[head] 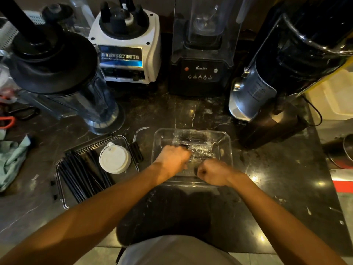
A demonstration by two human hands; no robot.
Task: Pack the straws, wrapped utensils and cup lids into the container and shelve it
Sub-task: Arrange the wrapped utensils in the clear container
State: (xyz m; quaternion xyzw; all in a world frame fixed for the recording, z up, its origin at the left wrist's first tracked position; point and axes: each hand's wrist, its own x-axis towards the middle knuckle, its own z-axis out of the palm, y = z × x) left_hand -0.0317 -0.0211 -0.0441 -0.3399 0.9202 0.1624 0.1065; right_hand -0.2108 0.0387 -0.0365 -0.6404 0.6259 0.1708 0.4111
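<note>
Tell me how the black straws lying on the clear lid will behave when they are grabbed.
The black straws look thin and round, so they would probably roll and scatter off the flat clear lid. Loosely heaped, they would likely splay unless gathered as a bundle. They are probably very light.

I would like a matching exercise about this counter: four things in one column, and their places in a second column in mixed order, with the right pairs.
Things:
1. black straws
2. white cup lid
3. wrapped utensils
4. green cloth

Places:
A. inside the clear container, under both hands
B. at the counter's far left edge
C. lying flat on the clear lid tray
D. on the same tray, right of the straws

Pairs: 1-C, 2-D, 3-A, 4-B
</note>
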